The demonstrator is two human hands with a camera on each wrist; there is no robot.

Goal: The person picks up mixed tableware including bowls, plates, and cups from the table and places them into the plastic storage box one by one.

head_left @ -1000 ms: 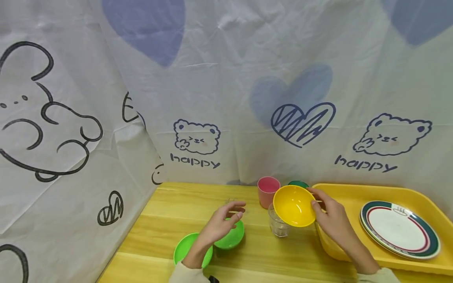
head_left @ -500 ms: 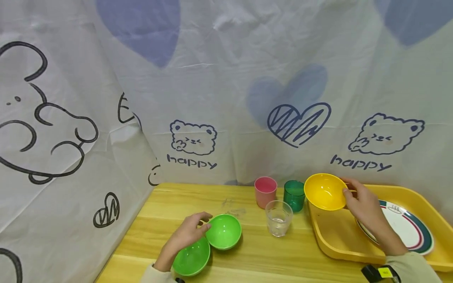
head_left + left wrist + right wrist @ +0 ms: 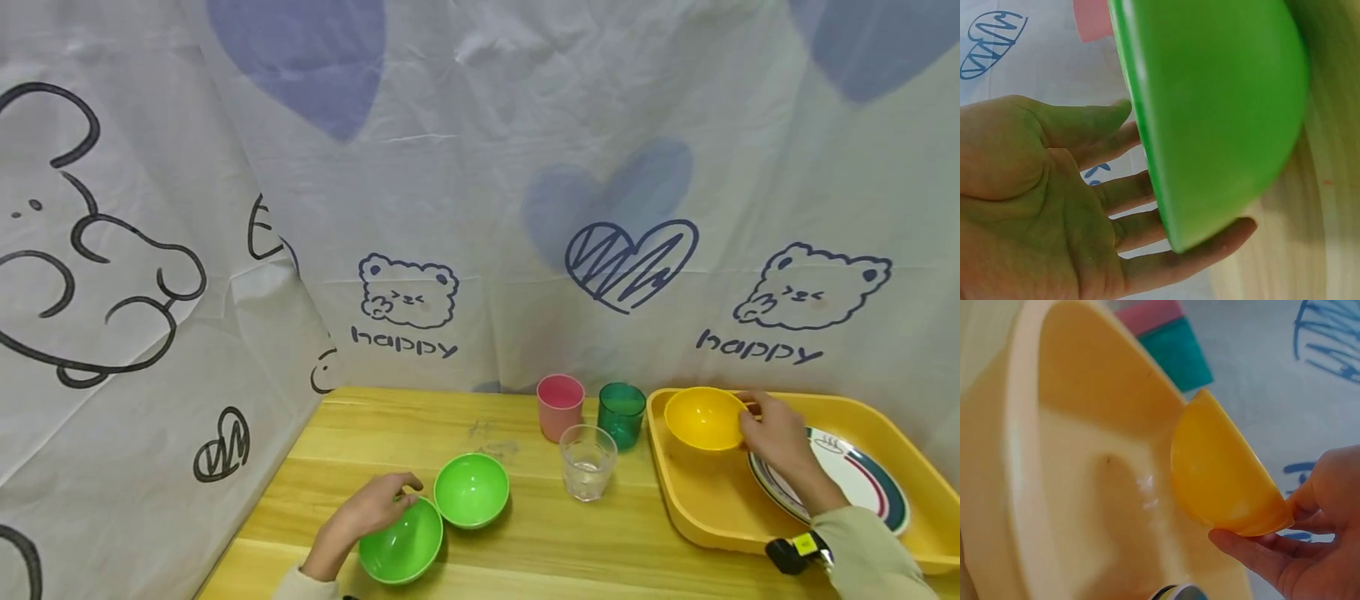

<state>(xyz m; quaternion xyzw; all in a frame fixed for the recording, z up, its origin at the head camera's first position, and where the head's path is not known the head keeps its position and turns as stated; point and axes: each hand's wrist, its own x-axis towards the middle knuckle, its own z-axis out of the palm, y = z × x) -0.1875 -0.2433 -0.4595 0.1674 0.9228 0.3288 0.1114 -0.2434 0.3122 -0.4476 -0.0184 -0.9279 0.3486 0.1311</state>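
My right hand (image 3: 780,437) pinches the rim of a yellow bowl (image 3: 705,425) and holds it over the back left part of the yellow tray (image 3: 678,508). In the right wrist view, thumb and fingers meet at one end of the bowl (image 3: 1229,475), which shows side-on above the tray floor. My left hand (image 3: 367,507) is at the far left rim of a green bowl (image 3: 405,550), its fingers loosely extended. The left wrist view shows the thumb right at that bowl's rim and the other fingers partly behind it. A second green bowl (image 3: 471,492) sits just behind and to the right.
A white plate (image 3: 862,479) with a green and red border lies in the tray, partly hidden by my right forearm. Left of the tray stand a pink cup (image 3: 560,408), a green cup (image 3: 621,417) and a clear glass (image 3: 587,467). A printed cloth (image 3: 487,208) hangs behind the table.
The yellow bowl has moved right in my right hand, from beside the clear glass to over the tray, and lowered recently. My left hand has moved left, from the second green bowl to the nearer one.
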